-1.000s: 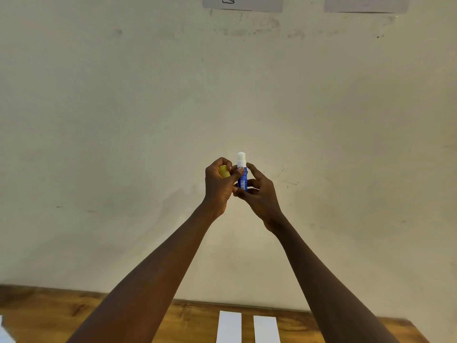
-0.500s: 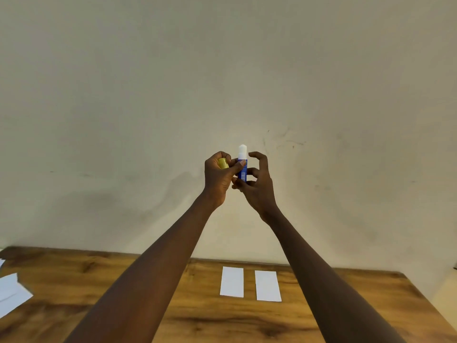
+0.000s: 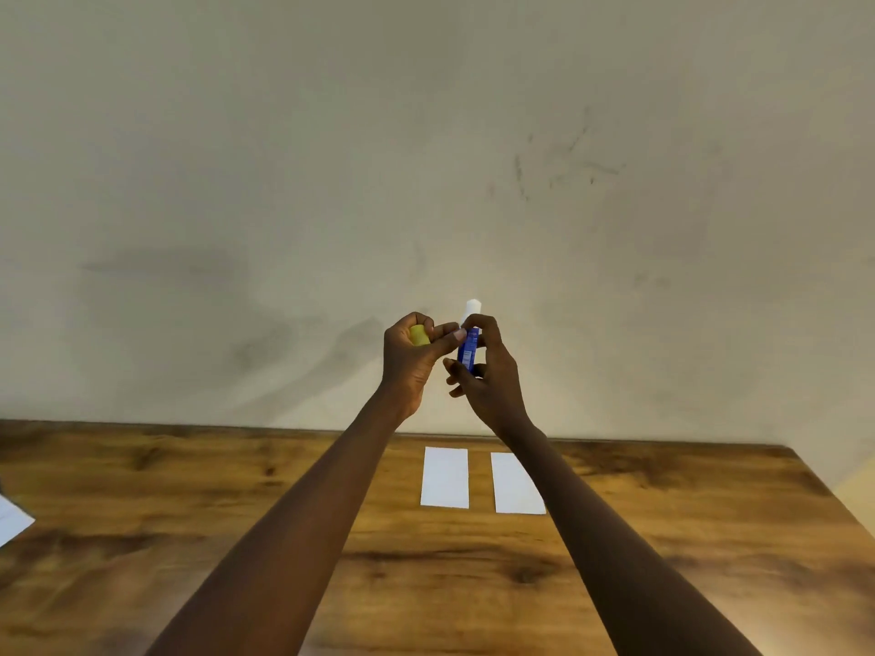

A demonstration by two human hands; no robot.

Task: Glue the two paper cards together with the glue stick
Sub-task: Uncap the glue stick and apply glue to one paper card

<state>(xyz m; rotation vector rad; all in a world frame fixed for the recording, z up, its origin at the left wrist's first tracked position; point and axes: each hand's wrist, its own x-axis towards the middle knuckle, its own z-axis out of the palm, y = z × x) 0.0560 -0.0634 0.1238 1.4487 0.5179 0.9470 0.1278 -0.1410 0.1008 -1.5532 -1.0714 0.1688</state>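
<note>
I hold a blue glue stick (image 3: 468, 352) upright in front of the wall, its white glue tip standing out at the top. My right hand (image 3: 487, 376) grips its blue body. My left hand (image 3: 412, 362) curls around the yellow cap (image 3: 419, 335), and its thumb touches the stick. Two white paper cards lie side by side on the wooden table (image 3: 189, 513) below my hands: the left card (image 3: 444, 477) and the right card (image 3: 516, 485), with a narrow gap between them. My right forearm hides part of the right card.
A plain, scuffed wall stands right behind the table's far edge. A corner of white paper (image 3: 12, 520) lies at the table's left edge. The table's right edge runs diagonally at the far right.
The view has tilted downward, bringing more of the table and both cards into sight. My right fingers have closed higher around the glue stick. The cap stays in my left hand.
</note>
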